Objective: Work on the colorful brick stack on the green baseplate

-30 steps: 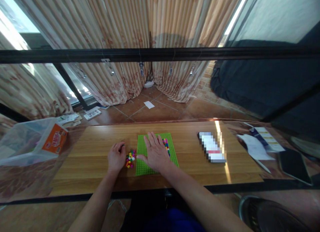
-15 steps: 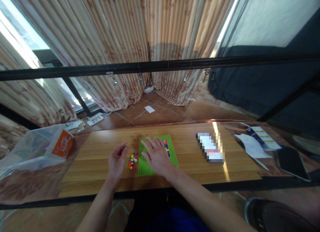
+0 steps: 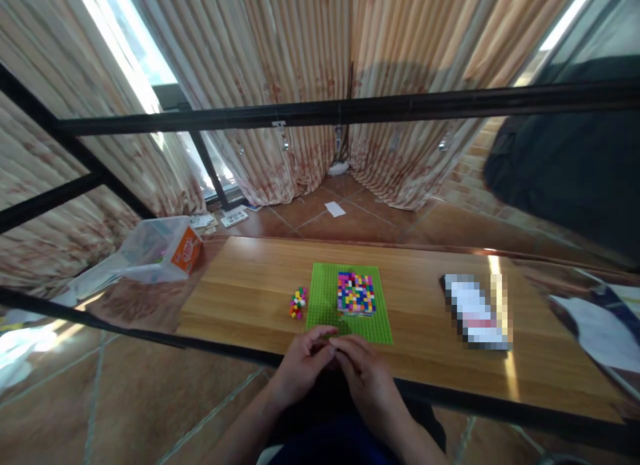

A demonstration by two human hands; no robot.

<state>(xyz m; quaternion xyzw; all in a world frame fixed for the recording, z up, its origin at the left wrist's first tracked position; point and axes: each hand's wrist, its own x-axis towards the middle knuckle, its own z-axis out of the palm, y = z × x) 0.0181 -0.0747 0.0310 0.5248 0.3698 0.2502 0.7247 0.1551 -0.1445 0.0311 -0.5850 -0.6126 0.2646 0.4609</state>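
Observation:
My left hand (image 3: 303,363) and my right hand (image 3: 369,370) meet at the table's front edge, just in front of a green studded baseplate (image 3: 320,305). The fingers of both are curled in and their tips pinch together; whatever is between them is hidden or too small to make out. On the baseplate, right of its middle, stands a square block of multicoloured toy bricks (image 3: 356,293), several layers high. A small heap of loose toy bricks (image 3: 298,303) lies on the wood just left of the baseplate.
A phone-like object (image 3: 475,311), blurred by pixels, lies on the right of the wooden table (image 3: 420,285). At the left stands a clear plastic box (image 3: 160,251) with an orange label. White papers (image 3: 597,331) lie at the right end. A black rail (image 3: 320,115) crosses beyond the table.
My right hand has left the baseplate, uncovering the brick block. My left hand has moved from beside the loose bricks, and both hands now touch at the front edge. The view has turned left.

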